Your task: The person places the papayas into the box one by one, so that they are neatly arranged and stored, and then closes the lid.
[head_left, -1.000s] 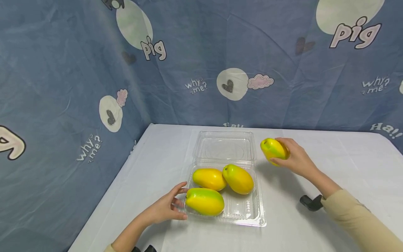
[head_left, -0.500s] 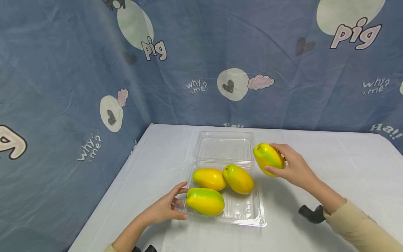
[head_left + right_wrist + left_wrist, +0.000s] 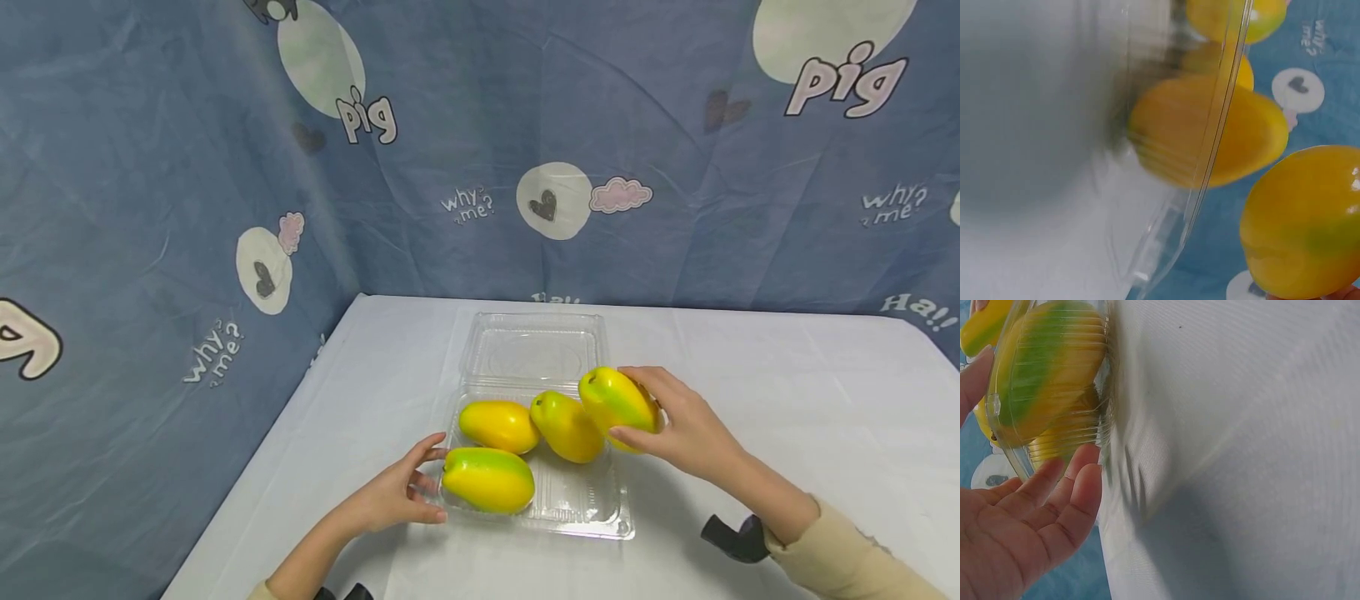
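My right hand (image 3: 690, 429) grips a yellow-green mango (image 3: 617, 406) above the right side of a clear plastic clamshell box (image 3: 573, 504). In the right wrist view the held mango (image 3: 1307, 222) is apart from the box wall, with only fingertips showing at the bottom edge. Inside the box lie a back-left mango (image 3: 498, 426), a front-left mango (image 3: 488, 480) and a back-right mango (image 3: 564, 429), partly covered by the held one. My left hand (image 3: 390, 497) stays at the box's left side, fingers spread and loosely bent; in the left wrist view its fingertips reach the ribbed wall.
The box's hinged lid (image 3: 534, 348) lies folded back behind it. A white cloth (image 3: 787, 375) covers the table. Printed blue fabric (image 3: 450, 125) hangs behind and at the left. A black curved piece (image 3: 737, 537) sits by the right wrist.
My right hand has carried its mango leftward and nearer to me, from beside the lid to over the box's right edge. The left hand and the mangoes in the box have stayed put.
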Demonstrator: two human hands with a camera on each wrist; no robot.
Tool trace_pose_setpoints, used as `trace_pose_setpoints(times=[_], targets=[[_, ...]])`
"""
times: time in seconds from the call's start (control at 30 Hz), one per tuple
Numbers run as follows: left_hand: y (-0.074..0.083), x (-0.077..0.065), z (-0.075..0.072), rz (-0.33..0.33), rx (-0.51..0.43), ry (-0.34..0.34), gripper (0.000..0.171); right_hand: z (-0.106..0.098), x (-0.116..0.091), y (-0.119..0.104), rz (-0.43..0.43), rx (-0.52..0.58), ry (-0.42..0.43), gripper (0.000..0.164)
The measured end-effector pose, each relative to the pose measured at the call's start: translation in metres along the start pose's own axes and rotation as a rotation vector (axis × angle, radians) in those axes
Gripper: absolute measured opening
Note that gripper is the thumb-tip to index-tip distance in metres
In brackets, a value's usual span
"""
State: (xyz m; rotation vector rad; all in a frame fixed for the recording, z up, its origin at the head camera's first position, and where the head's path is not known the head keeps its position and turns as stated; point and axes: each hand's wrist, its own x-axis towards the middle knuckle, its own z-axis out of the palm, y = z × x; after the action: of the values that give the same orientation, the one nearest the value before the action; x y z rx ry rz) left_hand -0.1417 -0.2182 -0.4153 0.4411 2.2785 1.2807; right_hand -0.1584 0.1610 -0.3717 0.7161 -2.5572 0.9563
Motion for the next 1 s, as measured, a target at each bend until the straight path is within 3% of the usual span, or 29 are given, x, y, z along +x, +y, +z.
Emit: trace_pose_setpoints(times=[0.3,0.47,0.8,1.0], targets=[[0.000,-0.001,0.000,0.006,0.007,0.003,0.094,0.012,-0.007,-0.012,0.005,0.029,-0.053,0.061],[0.000,-0.001,0.001,0.004,0.002,0.002,0.094,0.020,-0.011,-0.020,0.012,-0.017,-0.084,0.063],[0.001,-0.001,0.000,0.002,-0.006,0.000,0.094,0.035,-0.016,-0.027,-0.101,-0.085,-0.052,0.064],[0.000,-0.001,0.000,0.001,-0.011,-0.004,0.094,0.044,-0.018,-0.034,-0.094,-0.103,-0.102,0.063]])
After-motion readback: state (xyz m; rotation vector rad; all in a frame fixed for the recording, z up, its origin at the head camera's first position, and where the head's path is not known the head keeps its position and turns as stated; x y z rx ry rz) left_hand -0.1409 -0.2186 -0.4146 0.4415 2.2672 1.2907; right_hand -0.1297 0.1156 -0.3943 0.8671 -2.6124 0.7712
